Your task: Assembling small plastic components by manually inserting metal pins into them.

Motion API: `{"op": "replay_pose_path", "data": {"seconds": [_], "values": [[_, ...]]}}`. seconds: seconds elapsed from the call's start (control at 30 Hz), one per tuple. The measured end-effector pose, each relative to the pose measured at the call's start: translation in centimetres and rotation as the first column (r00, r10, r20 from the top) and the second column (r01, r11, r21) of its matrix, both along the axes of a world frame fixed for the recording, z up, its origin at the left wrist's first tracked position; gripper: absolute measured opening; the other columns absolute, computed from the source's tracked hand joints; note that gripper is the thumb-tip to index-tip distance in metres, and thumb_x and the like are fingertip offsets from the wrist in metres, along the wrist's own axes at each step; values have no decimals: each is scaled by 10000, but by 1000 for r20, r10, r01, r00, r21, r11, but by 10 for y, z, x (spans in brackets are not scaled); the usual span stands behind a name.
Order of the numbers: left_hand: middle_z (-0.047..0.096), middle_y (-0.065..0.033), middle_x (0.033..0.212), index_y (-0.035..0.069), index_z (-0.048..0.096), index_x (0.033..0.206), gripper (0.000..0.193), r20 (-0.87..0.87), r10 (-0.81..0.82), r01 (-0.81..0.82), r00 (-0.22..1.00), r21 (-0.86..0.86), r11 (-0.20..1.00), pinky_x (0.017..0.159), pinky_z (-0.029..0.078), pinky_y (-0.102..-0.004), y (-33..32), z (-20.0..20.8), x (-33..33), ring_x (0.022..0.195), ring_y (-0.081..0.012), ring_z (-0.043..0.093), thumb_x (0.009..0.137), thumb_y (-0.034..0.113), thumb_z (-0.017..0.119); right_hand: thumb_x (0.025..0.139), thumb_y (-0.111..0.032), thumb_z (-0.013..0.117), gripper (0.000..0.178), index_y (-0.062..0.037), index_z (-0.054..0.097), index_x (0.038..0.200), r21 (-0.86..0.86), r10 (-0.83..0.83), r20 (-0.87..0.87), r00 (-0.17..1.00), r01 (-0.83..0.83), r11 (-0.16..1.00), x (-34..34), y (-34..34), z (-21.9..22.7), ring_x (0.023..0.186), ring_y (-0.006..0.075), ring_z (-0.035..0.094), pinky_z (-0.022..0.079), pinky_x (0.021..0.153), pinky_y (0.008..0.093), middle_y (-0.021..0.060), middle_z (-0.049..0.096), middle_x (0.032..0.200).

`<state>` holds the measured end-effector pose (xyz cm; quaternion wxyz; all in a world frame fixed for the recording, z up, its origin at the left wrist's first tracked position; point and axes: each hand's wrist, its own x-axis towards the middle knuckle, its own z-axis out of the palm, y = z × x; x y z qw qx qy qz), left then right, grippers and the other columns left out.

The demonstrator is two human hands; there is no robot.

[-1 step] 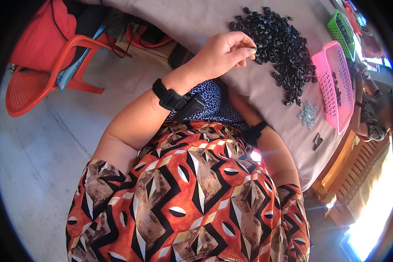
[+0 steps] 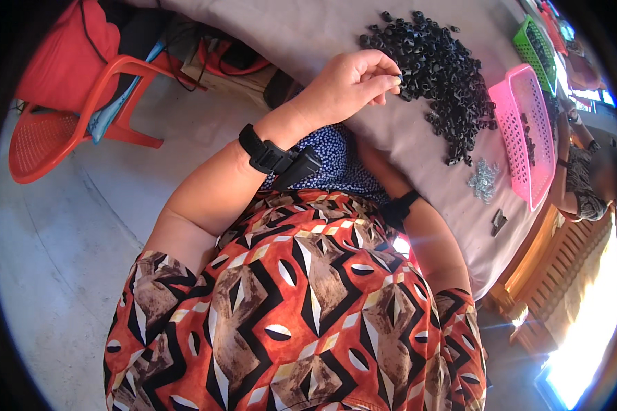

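Note:
My left hand [image 2: 360, 81] is raised at the near left side of a heap of small black plastic pieces [image 2: 445, 85]. Its thumb and index finger pinch together, with a small dark piece showing at the tips, which looks like one from the heap. The other fingers curl into the palm. A black strap with a small device [image 2: 277, 161] circles that wrist. My right forearm [image 2: 432, 233], with a dark band at the wrist, reaches down toward my lap below the table edge; the hand itself is hidden.
A cloth-covered table [image 2: 391, 130] holds a small pile of silvery bits [image 2: 485, 181], a dark small object [image 2: 498, 222], a pink basket [image 2: 521, 137] and a green basket [image 2: 536, 55]. Another person [image 2: 583, 171] sits at right. A red plastic chair [image 2: 55, 144] stands at left.

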<state>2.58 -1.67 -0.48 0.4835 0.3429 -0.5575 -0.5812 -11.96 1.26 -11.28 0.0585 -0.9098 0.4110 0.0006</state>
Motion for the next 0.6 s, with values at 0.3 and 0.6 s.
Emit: {"op": "replay_pose_path", "data": {"seconds": [0.3, 0.6], "values": [[705, -28, 970, 25, 626, 1135, 201, 5, -9, 9, 1000, 4, 1000, 715, 530, -228, 0, 3, 2, 769, -54, 602, 993, 164, 593, 821, -68, 614, 413, 6, 591, 1227, -48, -3, -41, 999, 1, 999, -15, 20, 7, 1183, 392, 545, 423, 1044, 439, 253, 579, 1217], [704, -34, 969, 16, 623, 1145, 205, -2, -14, 14, 1000, -7, 1000, 720, 536, -233, -1, 0, 1, 771, -51, 600, 997, 156, 596, 820, -63, 609, 406, 6, 595, 1220, -79, 5, -83, 997, -12, 997, -17, 21, 2, 1180, 390, 547, 425, 1040, 438, 253, 579, 1215]]}}
